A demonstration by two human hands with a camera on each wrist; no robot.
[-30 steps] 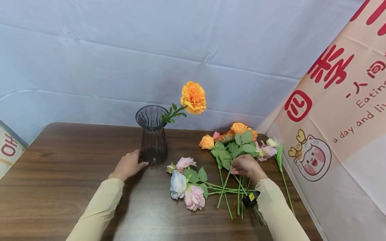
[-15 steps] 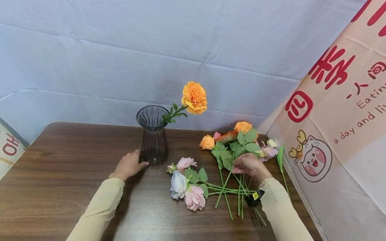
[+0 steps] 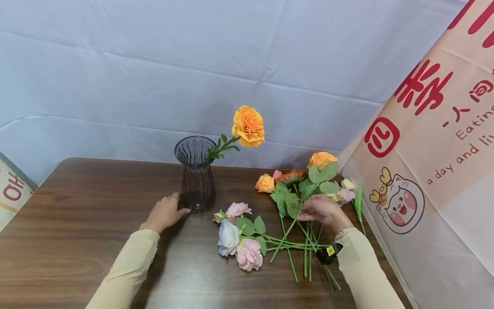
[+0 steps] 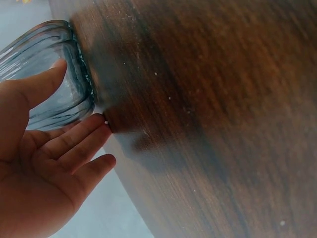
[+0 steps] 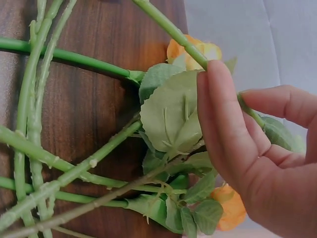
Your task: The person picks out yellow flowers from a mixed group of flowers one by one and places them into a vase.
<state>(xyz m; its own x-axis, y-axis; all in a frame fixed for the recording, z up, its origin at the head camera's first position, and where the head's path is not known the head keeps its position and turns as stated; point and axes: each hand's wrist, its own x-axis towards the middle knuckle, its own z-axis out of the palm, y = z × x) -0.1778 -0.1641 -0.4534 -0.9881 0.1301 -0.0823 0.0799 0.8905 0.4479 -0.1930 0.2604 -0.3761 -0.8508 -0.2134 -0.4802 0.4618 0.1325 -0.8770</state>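
A dark clear-glass vase (image 3: 197, 184) stands at the back of the table, with one orange carnation (image 3: 248, 126) leaning out to the right. Beside its base is my left hand (image 3: 164, 213); in the left wrist view the thumb lies across the glass (image 4: 42, 54) and the fairly straight fingers extend along its other side. My right hand (image 3: 322, 211) pinches the green stem (image 5: 173, 30) of an orange rose (image 3: 322, 159) between thumb and fingers. That rose's leaves hang over the other flowers, and its stem slants down to the left across the pile.
Another orange rose (image 3: 265, 183), a rust-orange flower (image 3: 291, 176) and a lilac flower (image 3: 346, 195) lie at the back right. Nearer are a pale blue flower (image 3: 228, 237) and pink flowers (image 3: 249, 254), their stems crossing others. A printed cloth (image 3: 428, 163) borders the table's right side.
My right hand has shifted right with the orange rose, whose bloom has moved right and slightly farther back. My left hand and the vase have stayed in place.
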